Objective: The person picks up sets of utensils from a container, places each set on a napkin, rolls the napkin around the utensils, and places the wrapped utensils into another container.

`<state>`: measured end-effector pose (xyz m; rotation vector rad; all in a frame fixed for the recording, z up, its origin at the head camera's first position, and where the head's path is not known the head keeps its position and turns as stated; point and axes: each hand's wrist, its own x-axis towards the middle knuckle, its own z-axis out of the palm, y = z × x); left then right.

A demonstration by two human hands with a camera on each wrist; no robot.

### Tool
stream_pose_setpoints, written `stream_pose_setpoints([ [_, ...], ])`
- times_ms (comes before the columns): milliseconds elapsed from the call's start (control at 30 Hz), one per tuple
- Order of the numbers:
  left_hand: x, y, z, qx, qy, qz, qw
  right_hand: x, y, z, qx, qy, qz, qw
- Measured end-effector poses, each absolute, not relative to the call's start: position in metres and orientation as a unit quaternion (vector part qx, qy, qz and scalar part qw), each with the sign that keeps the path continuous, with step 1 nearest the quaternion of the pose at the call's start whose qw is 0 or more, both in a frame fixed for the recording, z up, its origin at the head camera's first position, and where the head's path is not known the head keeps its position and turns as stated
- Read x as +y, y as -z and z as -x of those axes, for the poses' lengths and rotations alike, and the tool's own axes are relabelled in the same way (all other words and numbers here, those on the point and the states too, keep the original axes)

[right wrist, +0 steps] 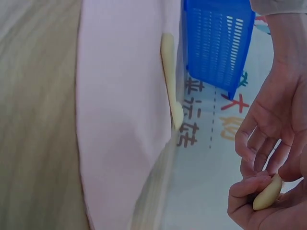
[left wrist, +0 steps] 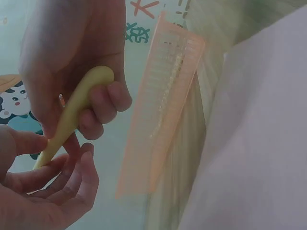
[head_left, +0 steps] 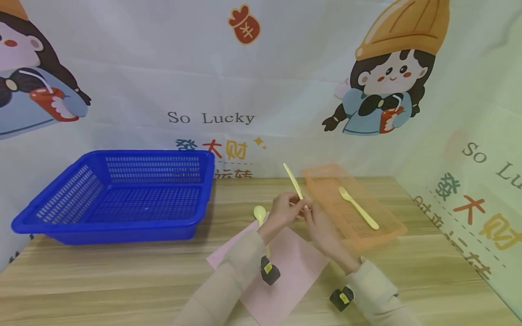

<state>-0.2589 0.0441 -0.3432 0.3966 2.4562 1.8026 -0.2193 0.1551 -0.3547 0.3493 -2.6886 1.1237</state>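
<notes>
Both hands hold a pale yellow plastic knife (head_left: 292,179) above the pink sheet, its blade pointing up and away in the head view. My right hand (head_left: 324,230) curls its fingers round the handle, whose rounded end shows in the left wrist view. Farther along the knife (left wrist: 71,114), my left hand (head_left: 284,211) pinches it between thumb and fingers. A matching spoon (head_left: 259,213) lies on the pink sheet (head_left: 295,267), partly hidden by the left forearm. To the right, a yellow fork (head_left: 359,208) lies in an orange basket (head_left: 393,229).
A large blue basket (head_left: 122,225) stands on the left of the wooden table (head_left: 122,280). Behind the table hangs a printed white cloth (head_left: 285,81), which also covers the right side. Black wrist cameras sit below both wrists.
</notes>
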Motion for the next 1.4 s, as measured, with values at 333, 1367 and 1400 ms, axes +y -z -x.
stream_pose_setpoints([
  [333,0.021,0.353,0.255,0.822,-0.558,-0.088,0.071,0.137,0.371,0.218,-0.908,-0.388,-0.138,0.073],
  [1367,-0.02,0.438,0.31,0.888,-0.447,-0.081,0.072,0.117,0.385,0.234,-0.896,-0.419,-0.091,-0.111],
  [1400,-0.023,0.457,0.323,0.905,-0.41,-0.092,0.059,0.117,0.386,0.234,-0.898,-0.416,-0.09,-0.109],
])
